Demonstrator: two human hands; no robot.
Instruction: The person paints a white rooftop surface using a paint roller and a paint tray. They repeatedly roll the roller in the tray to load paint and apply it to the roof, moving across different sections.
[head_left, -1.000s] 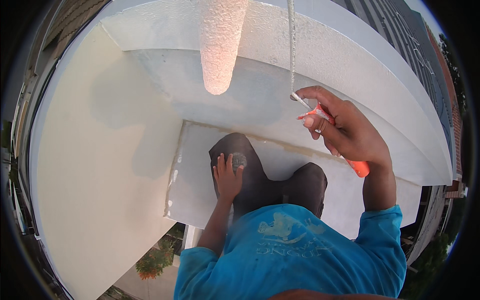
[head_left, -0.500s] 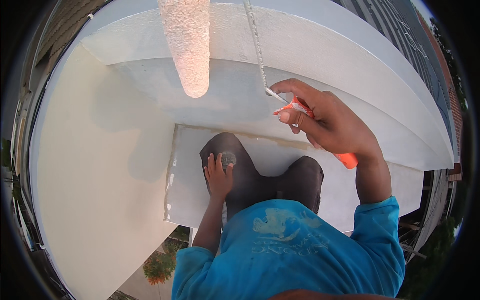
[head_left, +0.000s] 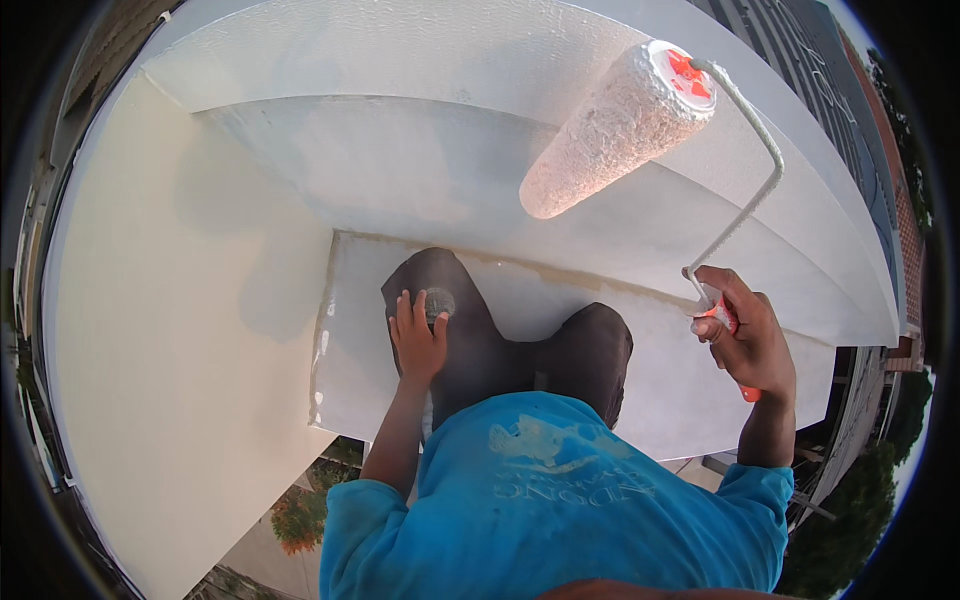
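Observation:
My right hand (head_left: 742,337) is closed on the red-orange handle (head_left: 750,393) of a paint roller. Its bent metal frame (head_left: 752,205) rises to a fluffy sleeve (head_left: 608,135), coated pale white, with a red and white end cap, held out in front of the white curved surface (head_left: 380,55). My left hand (head_left: 417,345) lies open on my left knee (head_left: 430,270), its fingers spread over a round grey patch on the dark trousers.
I sit on a pale ledge (head_left: 720,410) with a brownish strip along its back edge. A cream wall (head_left: 170,380) stands at left. Past the edges show a plant (head_left: 300,520) below at left, corrugated metal (head_left: 775,60) at upper right and trees (head_left: 850,510) at lower right.
My right hand has moved right and down with the roller. The sleeve has swung from the top centre toward the right and tilted, showing its end cap. My left hand stays on the knee.

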